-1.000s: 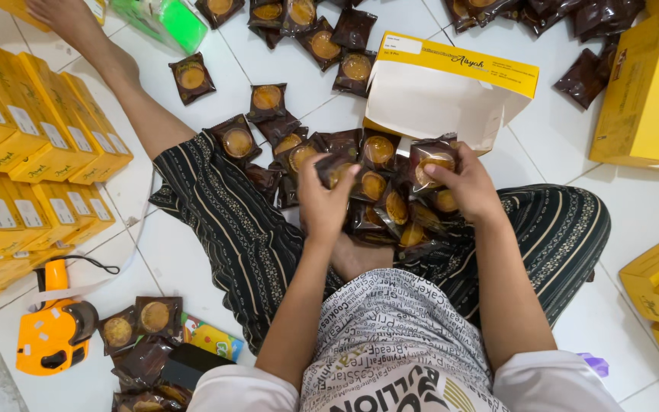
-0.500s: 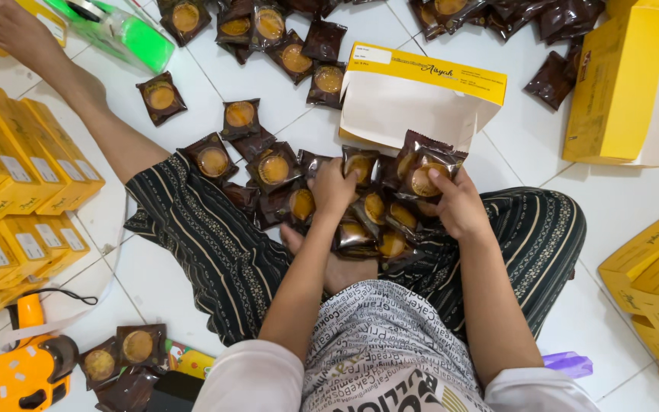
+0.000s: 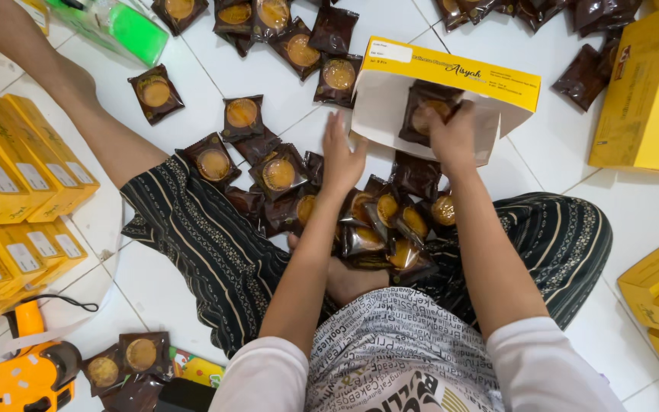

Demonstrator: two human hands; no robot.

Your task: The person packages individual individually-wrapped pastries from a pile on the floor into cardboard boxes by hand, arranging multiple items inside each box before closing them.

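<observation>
Fingers of the right hand [image 3: 451, 133] clutch a brown wrapped cake [image 3: 429, 107] inside the open yellow box [image 3: 451, 76] at twelve o'clock. Left hand [image 3: 342, 156], fingers straight and loose, touches the box's nine o'clock edge, above a pile of wrapped cakes [image 3: 375, 225] in the lap.

Pretty cramped here: the open yellow box [image 3: 451, 84] sits straight ahead, its mouth half filled by the right hand [image 3: 451, 136] and a brown wrapped pastry [image 3: 426, 107]. The lap pile of packets [image 3: 379, 221] blocks the middle. Bare white tile [image 3: 566, 164] right of the box is open; stacked yellow cartons [image 3: 17, 175] wall off the left
</observation>
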